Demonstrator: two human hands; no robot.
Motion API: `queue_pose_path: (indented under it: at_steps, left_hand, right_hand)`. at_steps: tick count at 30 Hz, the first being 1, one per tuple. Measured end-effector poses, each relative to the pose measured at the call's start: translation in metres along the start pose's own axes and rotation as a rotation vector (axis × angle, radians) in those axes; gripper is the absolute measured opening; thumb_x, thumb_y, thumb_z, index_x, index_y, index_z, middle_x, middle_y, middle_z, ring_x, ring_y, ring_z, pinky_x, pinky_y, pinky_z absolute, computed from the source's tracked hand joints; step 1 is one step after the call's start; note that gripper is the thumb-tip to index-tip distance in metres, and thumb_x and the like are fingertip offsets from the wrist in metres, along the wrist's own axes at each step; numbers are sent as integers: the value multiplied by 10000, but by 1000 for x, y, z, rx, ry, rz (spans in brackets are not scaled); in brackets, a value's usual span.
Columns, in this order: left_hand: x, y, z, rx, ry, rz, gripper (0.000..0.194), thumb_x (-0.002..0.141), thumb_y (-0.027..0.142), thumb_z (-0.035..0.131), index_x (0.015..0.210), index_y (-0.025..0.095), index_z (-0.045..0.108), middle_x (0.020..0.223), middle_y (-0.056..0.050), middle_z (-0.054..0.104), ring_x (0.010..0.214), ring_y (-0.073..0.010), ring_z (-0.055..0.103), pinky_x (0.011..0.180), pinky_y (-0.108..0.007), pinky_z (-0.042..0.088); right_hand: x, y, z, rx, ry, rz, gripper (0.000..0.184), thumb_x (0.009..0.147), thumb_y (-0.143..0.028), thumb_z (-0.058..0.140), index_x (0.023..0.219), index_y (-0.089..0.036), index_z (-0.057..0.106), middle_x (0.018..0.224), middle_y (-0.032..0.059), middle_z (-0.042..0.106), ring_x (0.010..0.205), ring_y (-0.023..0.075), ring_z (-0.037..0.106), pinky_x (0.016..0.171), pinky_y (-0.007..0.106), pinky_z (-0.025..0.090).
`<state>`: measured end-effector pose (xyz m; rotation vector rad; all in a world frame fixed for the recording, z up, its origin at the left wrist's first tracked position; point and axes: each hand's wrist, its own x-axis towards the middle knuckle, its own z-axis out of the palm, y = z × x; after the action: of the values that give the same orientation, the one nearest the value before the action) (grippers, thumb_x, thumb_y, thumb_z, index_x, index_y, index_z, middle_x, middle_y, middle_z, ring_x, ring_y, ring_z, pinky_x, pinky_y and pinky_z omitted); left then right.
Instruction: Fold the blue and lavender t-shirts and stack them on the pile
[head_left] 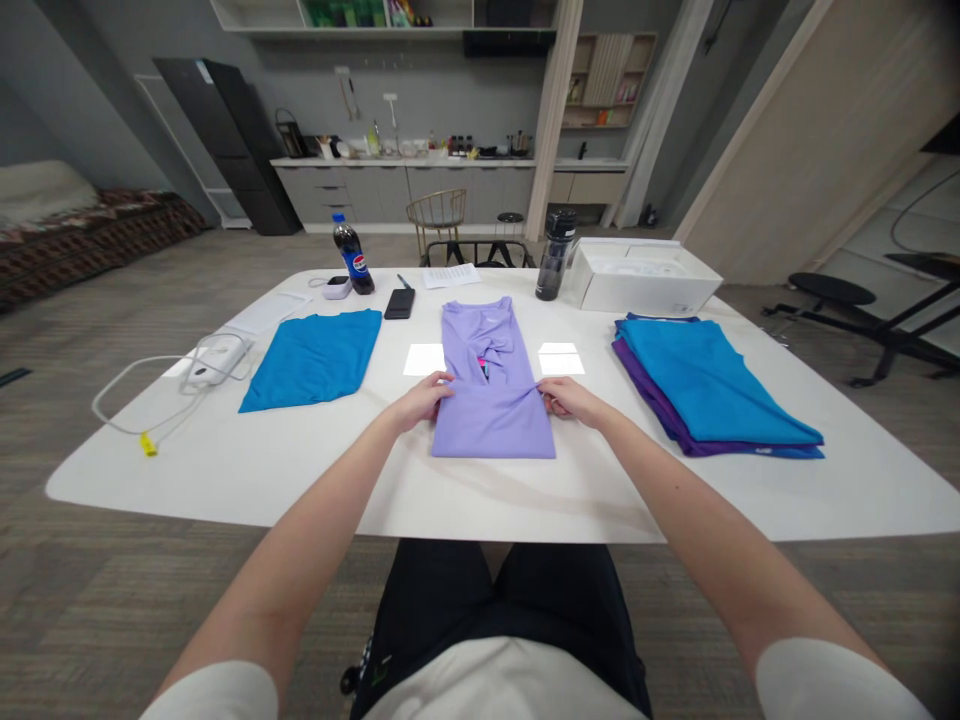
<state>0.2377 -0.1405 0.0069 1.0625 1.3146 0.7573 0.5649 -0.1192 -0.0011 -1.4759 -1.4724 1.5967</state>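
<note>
A lavender shirt (pixel 491 425) lies on the white table (pixel 225 480), with its lower part folded up over the rest. My left hand (pixel 421 402) pinches the fold's left end, and my right hand (pixel 570 402) holds its right end. Colourful fabric shows in a gap above the fold. To the left lies a flat blue shirt (pixel 311 358). On the right sits a folded turquoise garment (pixel 712 385) on top of a purple one (pixel 660 415).
Two white paper cards (pixel 424 359) (pixel 561 359) flank the lavender shirt. Along the far edge stand a Pepsi bottle (pixel 352 255), a black phone (pixel 400 303), a paper sheet (pixel 450 275), a dark tumbler (pixel 556 255) and a white box (pixel 645 278). A white cable (pixel 214 360) lies at the left.
</note>
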Motion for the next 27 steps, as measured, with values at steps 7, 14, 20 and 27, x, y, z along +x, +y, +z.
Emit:
queue_pose_path:
  at_steps: [7,14,20,27]
  left_hand:
    - [1,10,-2,72,-54,42,408,649,403,872,877,169,628,763,-11,635,698,-138,584,617,-244,442]
    - [5,5,0,-160,52,116,440,701,396,835,993,206,565,890,-16,656,766,-137,623,688,-248,464]
    - [4,-8,5,-51,267,12,678,623,253,874,1192,203,508,954,-50,685,787,-184,668,691,-288,482]
    - [-1,-10,14,-267,114,-84,383,591,247,887,899,132,691,994,-144,758,959,-266,712,802,-328,549]
  right_hand:
    - [-1,-8,-18,-44,-202,25,467,790,-611,772,863,-158,683,847,83,727,572,106,610,408,179,357]
    - [13,-7,-13,130,91,-91,448,694,-504,882,835,-185,600,821,34,704,654,121,644,477,172,432]
    - [16,5,0,-42,273,8,416,758,-503,838,904,-194,601,663,10,645,490,105,539,383,196,322]
    - [14,5,7,-455,258,91,518,739,-634,762,558,-200,545,466,-3,499,430,112,422,427,255,283]
